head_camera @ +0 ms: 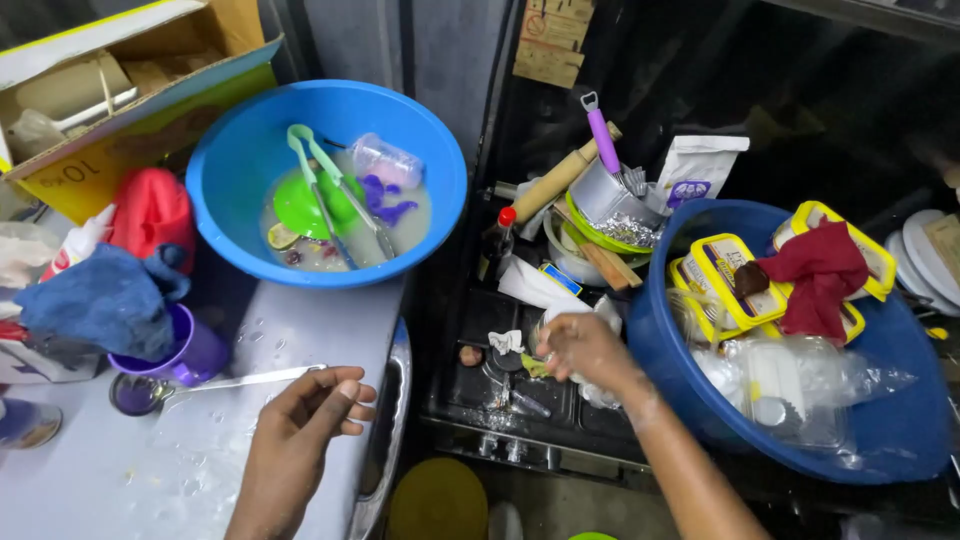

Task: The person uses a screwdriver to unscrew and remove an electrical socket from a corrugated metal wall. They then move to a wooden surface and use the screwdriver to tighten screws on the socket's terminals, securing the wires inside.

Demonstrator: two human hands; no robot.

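Observation:
My left hand (305, 418) rests over the wet grey countertop (130, 480), fingers curled around the end of a long metal utensil handle (240, 381) that runs left to a purple cup (175, 365). My right hand (585, 350) reaches over the black stove top (480, 330) and grips a crumpled white paper or plastic scrap (600, 312). Just left of it lie a small white scrap (506, 342) and a small brown round thing (470, 355).
A light blue basin (240, 160) holds cloudy water, a green funnel, tongs and a clear cup. A dark blue basin (900, 430) at right holds yellow-rimmed tubs, a red cloth and plastic containers. A rolling pin, a metal can, a small bottle, a cardboard box and blue and red cloths crowd around.

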